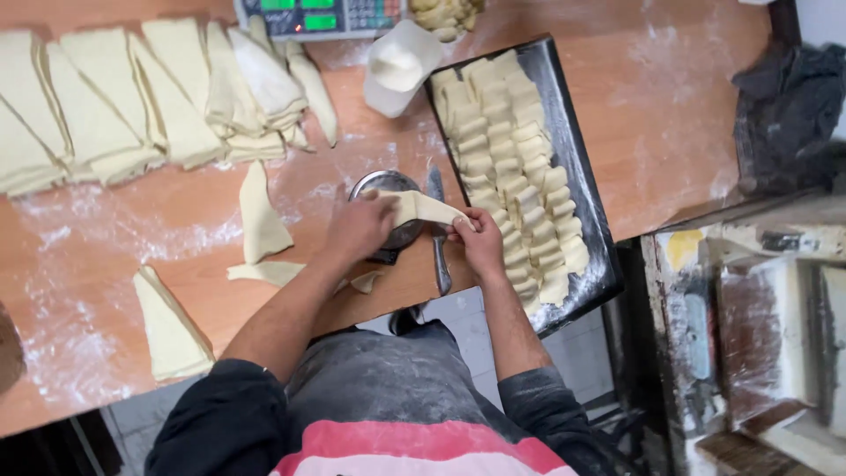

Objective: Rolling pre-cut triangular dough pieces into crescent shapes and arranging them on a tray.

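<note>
Fingers (458, 225) of both hands pinching one strip of dough (423, 208), held just above the table edge.

Left hand (359, 227) grips the strip's left end, fingers curled tight around it; right hand (478, 245) nips the right end between thumb and fingertips. Strip spans between them, over a small round metal bowl (388, 187). Knife (438, 231) lies on the wooden table (670, 97) between bowl and tray, blade pointing away. Black baking tray (577, 167) just right of the hands, packed with rows of rolled dough pieces (520, 172). Left of the hands: loose dough triangles (260, 216) on floured wood, one nearer the table edge. Farther back: stacked dough triangles (132, 101) overlapping in a row, a white tub (398, 66), a weighing scale (317, 18) at the far edge.
</note>
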